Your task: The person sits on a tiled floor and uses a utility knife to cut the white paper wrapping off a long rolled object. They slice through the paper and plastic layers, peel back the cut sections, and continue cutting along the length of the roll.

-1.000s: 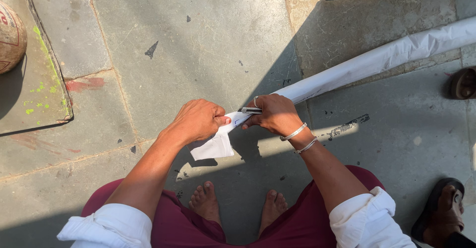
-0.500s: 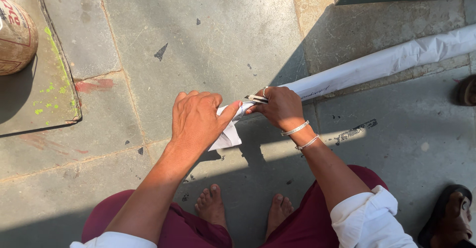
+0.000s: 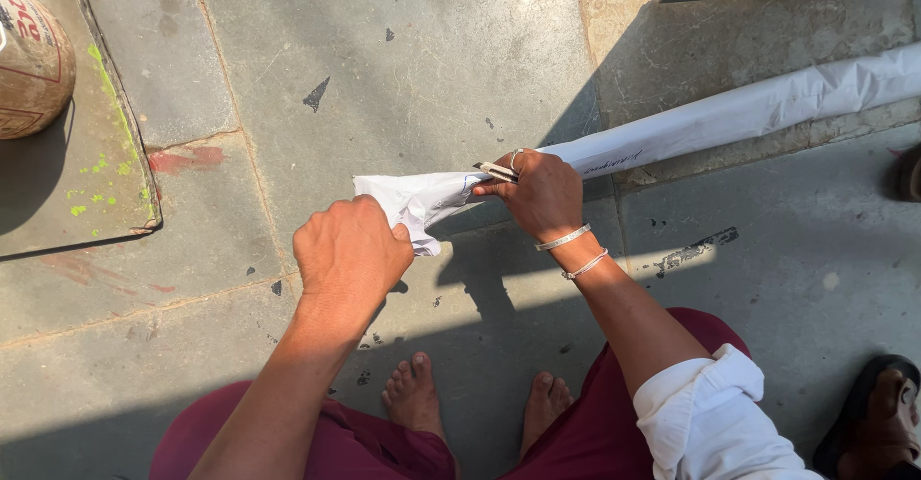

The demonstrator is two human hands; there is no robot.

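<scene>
Left hand clamps the paper wrapping's loose end taut; right hand, just beside, grips a small blade against the roll.

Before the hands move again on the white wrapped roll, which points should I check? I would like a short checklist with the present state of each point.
1. Left hand grips the crumpled paper end of the long white roll: ok.
2. Right hand rests on the roll and holds a thin tool: ok.
3. Tool tip points away from the left hand: cannot tell.
4. Bare feet lie apart from the tool, below it: ok.
5. Roll supported along its length on the stone floor: cannot tell.
</scene>
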